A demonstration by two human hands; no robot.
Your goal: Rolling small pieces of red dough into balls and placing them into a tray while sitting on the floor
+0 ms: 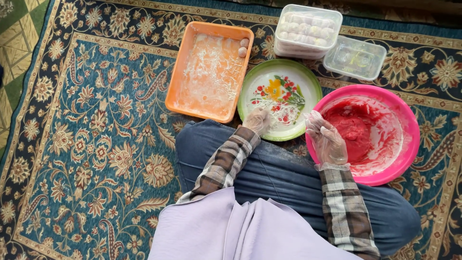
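Note:
My left hand [259,120], in a thin clear glove, rests fingers-down on the near rim of a green-edged floral plate [298,77] dusted with white flour. My right hand [327,137], also gloved, hovers with fingers spread at the left edge of a pink bowl [409,144] holding red dough [353,132]. Neither hand grips anything that I can see. An orange tray [192,58] coated in flour lies to the left of the plate, with two small pale balls [243,46] in its far right corner.
A lidded clear box [308,29] packed with pale balls sits behind the plate, and an empty clear container [355,58] stands beside it. Everything rests on a patterned blue carpet [86,144]. My crossed legs in jeans [279,173] fill the foreground.

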